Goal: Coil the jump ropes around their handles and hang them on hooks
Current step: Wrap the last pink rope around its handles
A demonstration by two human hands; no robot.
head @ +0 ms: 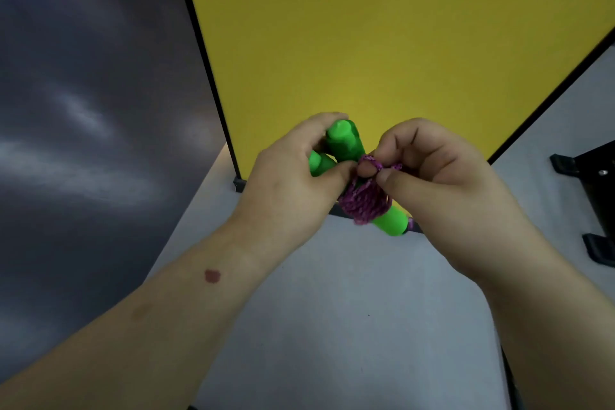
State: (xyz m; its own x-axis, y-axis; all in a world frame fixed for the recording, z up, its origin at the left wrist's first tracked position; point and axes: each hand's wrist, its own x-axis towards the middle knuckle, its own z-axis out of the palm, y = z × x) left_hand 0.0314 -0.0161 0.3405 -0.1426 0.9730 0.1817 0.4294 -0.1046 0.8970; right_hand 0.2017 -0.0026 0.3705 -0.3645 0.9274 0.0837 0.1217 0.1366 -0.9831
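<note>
A jump rope with two bright green foam handles (pixel 342 143) is held up in front of me, the handles side by side. Purple cord (pixel 364 206) is wound in several turns around their middle. My left hand (pixel 293 183) grips the handles from the left, thumb pressed against the coil. My right hand (pixel 429 176) pinches a loop of the purple cord at the top of the coil between thumb and forefinger. The lower handle end (pixel 392 225) sticks out below the coil. No hook is in view.
A yellow panel (pixel 382 36) with a black frame stands straight ahead. A dark grey wall (pixel 83 110) fills the left. A pale grey surface (pixel 349 309) lies below my arms. Black brackets (pixel 592 170) sit at the right edge.
</note>
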